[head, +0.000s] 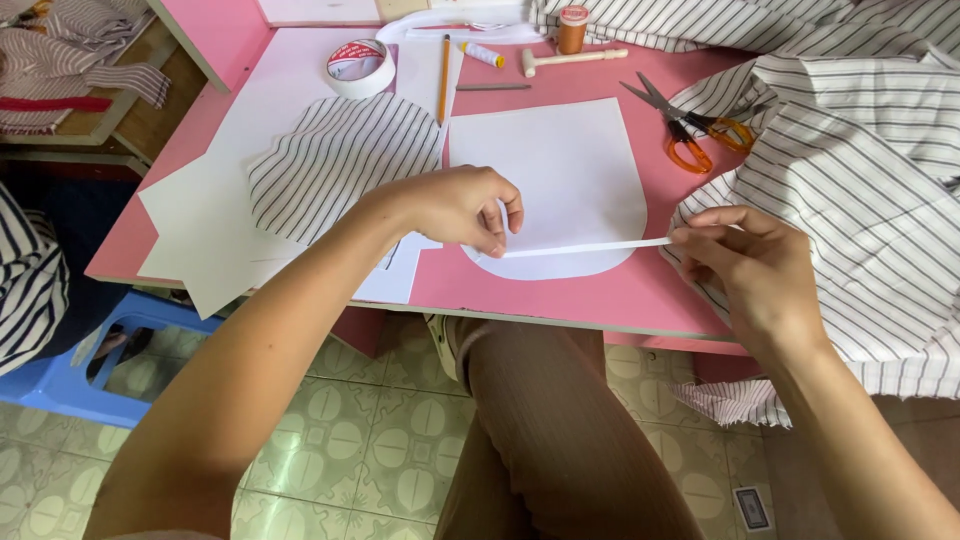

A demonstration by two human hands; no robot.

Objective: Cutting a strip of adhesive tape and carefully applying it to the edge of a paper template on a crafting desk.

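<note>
Now the left hand [455,207] pinches one end of a thin white strip [585,247] against a white paper pattern [560,170] on the pink table [620,290], fingers closed on it. The right hand [750,265] grips the strip's other end between thumb and fingertips, pulling it taut across the pattern's lower curve. Striped fabric [860,200] lies under that hand. Scissors [690,130] with orange handles sit beyond, near a tape roll [360,67], pencil [443,75] and small brown jar [572,30], lid on, contents unseen.
</note>
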